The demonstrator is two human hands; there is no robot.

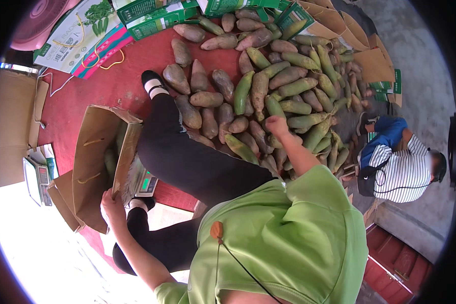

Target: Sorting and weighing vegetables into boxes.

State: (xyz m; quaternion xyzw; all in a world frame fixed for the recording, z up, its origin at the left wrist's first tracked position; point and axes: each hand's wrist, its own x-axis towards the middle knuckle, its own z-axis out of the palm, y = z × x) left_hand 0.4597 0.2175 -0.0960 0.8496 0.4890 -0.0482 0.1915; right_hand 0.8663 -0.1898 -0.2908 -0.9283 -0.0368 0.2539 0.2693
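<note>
My left hand (pixel 112 207) is closed on the edge of a tall brown cardboard box (pixel 97 164) with rope handles. Inside the box, partly in shadow, lie a few green radishes (pixel 110 161). The box stands on or against a digital scale (pixel 147 183) with a lit green display; its side hides most of the scale. Over the heap to the right, my right hand (pixel 277 125) is closed at the near end of a green radish (pixel 274 106). Around it are piled many green radishes (pixel 297 87) and purplish-skinned radishes (pixel 288 77).
The radishes lie on a red floor covering (pixel 131 66). Printed green cartons (pixel 162 17) and a white printed box (pixel 78 38) line the far side. Open brown cartons (pixel 357 35) stand far right. Another scale (pixel 35 177) is at left. A person in stripes (pixel 403 169) sits at right.
</note>
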